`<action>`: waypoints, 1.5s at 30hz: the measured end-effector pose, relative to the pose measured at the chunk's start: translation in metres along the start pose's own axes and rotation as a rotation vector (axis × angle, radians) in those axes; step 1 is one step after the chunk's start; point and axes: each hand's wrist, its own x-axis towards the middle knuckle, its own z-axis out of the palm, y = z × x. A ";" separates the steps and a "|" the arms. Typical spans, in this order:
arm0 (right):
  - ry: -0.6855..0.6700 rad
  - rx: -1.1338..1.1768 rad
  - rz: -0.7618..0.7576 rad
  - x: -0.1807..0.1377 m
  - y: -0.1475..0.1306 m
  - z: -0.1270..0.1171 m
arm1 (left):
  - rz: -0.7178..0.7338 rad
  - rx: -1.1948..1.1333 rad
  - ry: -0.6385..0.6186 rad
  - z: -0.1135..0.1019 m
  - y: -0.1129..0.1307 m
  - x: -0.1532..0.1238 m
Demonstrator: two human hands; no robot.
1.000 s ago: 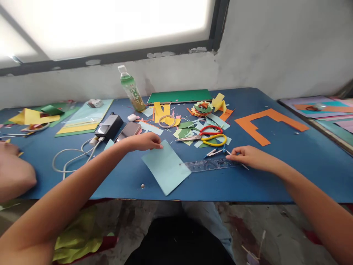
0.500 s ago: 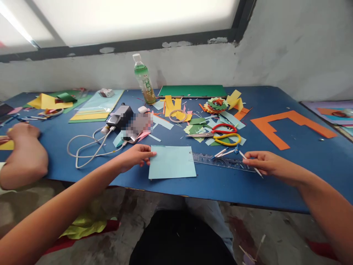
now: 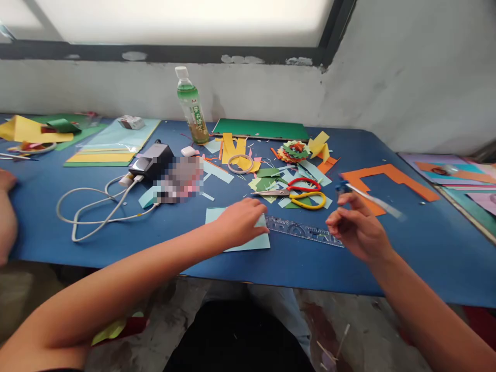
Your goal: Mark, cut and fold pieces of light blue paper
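My left hand (image 3: 243, 221) reaches over a light blue paper sheet (image 3: 247, 245), its thumb and fingers apart close to the near end of a clear plastic ruler (image 3: 294, 229). Nothing shows in its grasp, and it covers much of the sheet. The ruler lies flat, one end meeting the sheet's right edge. Raised above the ruler's right end, my right hand (image 3: 358, 222) is closed around a drawing compass (image 3: 341, 185), whose blue head points up and left while its legs smear with motion. Scissors (image 3: 306, 194) with red and yellow handles lie behind the ruler on paper scraps.
A tape ring (image 3: 240, 164), a paper rosette (image 3: 293, 151) and a green board (image 3: 260, 128) lie behind. Left are a drink bottle (image 3: 192, 111), a black charger (image 3: 152, 161) and a looped white cable (image 3: 95, 221). An orange cutout (image 3: 411, 182) lies right. Another person's arm (image 3: 6, 219) rests far left.
My left hand has left the sheet's left edge and moved right across it toward the ruler. My right hand has lifted the compass off the ruler, turning it. The view has shifted slightly right.
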 end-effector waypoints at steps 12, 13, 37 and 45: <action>-0.191 -0.977 -0.158 0.010 0.007 -0.014 | 0.067 0.018 -0.166 -0.001 0.009 0.047; -0.135 -1.112 -0.210 0.012 0.004 -0.016 | 0.061 0.028 -0.152 -0.003 0.011 0.043; -0.159 -1.363 -0.574 0.081 -0.001 -0.037 | 0.195 0.267 0.116 0.035 0.006 -0.077; 0.010 -0.833 -0.209 0.068 -0.004 0.038 | 0.243 0.341 0.254 0.047 0.012 -0.071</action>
